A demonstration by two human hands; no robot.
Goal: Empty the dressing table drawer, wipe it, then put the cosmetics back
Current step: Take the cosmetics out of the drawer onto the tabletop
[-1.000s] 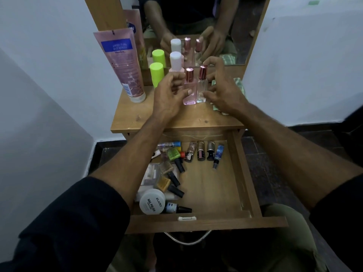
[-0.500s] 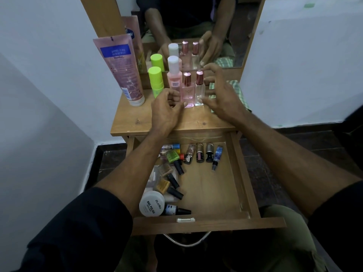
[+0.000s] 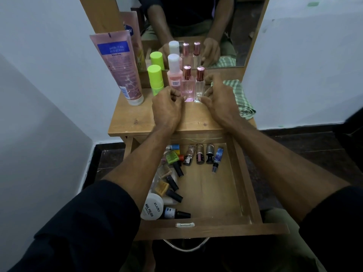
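Observation:
The wooden drawer (image 3: 214, 230) is pulled out and holds several small nail polish bottles (image 3: 200, 154) and a white jar (image 3: 152, 207) at its front left. On the table top (image 3: 137, 118) a pink perfume bottle (image 3: 187, 89) and a clear perfume bottle (image 3: 199, 88) stand upright side by side. My left hand (image 3: 167, 107) sits just left of the pink bottle's base, its fingers curled and holding nothing. My right hand (image 3: 220, 99) sits just right of the clear bottle, fingertips by its base, thumb apart.
On the table top also stand a pink tube (image 3: 119, 63), a green-capped bottle (image 3: 155, 79) and a white-capped pink bottle (image 3: 174, 75). A green checked cloth (image 3: 242, 99) lies at the right. The mirror (image 3: 196, 26) rises behind. White walls stand on both sides.
Both hands set the two perfume bottles down on the table top, let go, and drew back slightly toward me. The bottles now stand free.

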